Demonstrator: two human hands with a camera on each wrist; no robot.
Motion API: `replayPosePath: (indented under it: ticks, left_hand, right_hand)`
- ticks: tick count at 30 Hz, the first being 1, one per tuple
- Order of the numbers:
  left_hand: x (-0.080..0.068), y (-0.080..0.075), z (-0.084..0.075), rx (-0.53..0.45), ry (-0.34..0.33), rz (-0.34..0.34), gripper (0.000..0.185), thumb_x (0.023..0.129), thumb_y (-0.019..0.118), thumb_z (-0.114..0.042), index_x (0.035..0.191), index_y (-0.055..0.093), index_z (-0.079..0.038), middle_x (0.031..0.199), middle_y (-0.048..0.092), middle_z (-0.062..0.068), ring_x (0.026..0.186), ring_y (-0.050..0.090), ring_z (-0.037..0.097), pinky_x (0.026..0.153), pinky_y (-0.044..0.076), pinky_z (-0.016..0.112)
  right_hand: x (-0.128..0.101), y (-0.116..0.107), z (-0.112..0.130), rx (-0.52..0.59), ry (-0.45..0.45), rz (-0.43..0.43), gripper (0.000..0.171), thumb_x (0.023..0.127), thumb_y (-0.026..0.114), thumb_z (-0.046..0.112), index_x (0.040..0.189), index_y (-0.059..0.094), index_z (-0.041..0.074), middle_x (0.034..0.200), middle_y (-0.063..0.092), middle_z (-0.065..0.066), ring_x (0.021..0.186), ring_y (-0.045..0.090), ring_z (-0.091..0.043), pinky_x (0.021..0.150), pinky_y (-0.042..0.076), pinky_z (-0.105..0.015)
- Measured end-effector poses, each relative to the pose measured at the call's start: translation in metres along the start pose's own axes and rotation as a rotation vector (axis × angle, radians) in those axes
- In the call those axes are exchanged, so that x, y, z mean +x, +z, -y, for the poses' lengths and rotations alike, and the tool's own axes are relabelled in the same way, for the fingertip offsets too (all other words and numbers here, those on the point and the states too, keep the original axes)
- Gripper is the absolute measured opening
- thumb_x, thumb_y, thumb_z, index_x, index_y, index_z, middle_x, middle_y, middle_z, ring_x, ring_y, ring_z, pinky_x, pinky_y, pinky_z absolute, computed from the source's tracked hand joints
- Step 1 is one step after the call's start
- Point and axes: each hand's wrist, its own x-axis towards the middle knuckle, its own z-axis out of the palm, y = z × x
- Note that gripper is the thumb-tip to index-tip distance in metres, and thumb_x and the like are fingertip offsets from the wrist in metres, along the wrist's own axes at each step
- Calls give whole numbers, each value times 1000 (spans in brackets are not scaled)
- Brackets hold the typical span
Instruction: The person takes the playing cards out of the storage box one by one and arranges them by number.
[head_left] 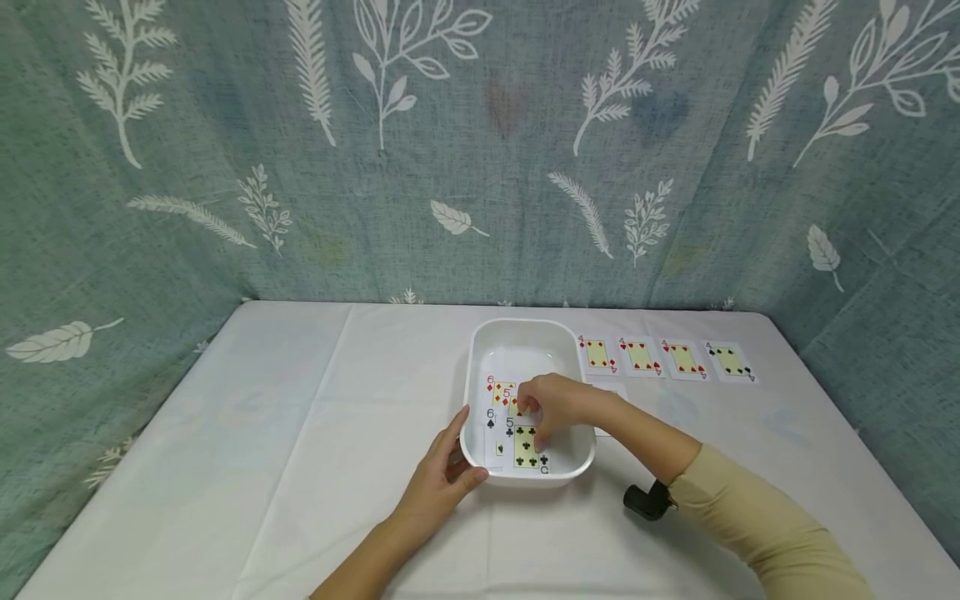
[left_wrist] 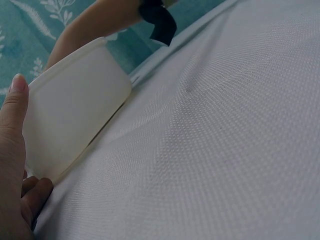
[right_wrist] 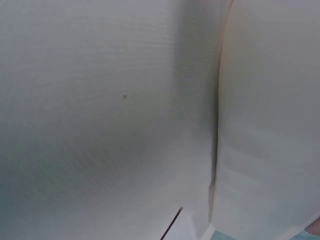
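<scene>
The person works with two bare hands and wears no rings on any finger that shows. The left hand [head_left: 438,483] leads back from its fingers into a forearm that is uncovered as far as the bottom edge of the head view. The right hand [head_left: 558,404] leads back from its fingers past a bare wrist and lower forearm into a long beige sleeve [head_left: 757,521], smooth and close-fitting, whose cuff sits well behind the wrist. Just ahead of that cuff a small black wrist camera [head_left: 647,502] hangs under the forearm, blocky and matte. In the left wrist view the thumb [left_wrist: 15,107] shows a short, plain nail.
</scene>
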Motion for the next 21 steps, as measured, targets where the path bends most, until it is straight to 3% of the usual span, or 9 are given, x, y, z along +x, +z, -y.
replayPosePath:
  ticks: [7,16,21]
  left_hand:
    - [-1,1,1,-9,1,6,82,85,69,-14,152,21,-21,136,43,14,120,54,30,99,48,27]
    - [0,0,2,-11,16,15,82,86,69,-14,152,21,-19,135,43,16,120,53,30,99,48,28]
    - [0,0,0,-9,8,15,82,86,68,-15,152,21,-22,137,42,14,122,52,31,100,47,29]
  right_hand:
    - [2,4,0,-50,30,16,42,59,90,17,86,59,14,80,54,2,77,49,-14,70,45,-26]
    - [1,5,2,-19,38,-18,37,59,90,16,77,57,13,73,53,3,71,48,-12,63,43,-24]
    - [2,7,3,-6,12,-48,41,58,90,17,83,58,11,75,54,2,71,49,-12,63,44,-24]
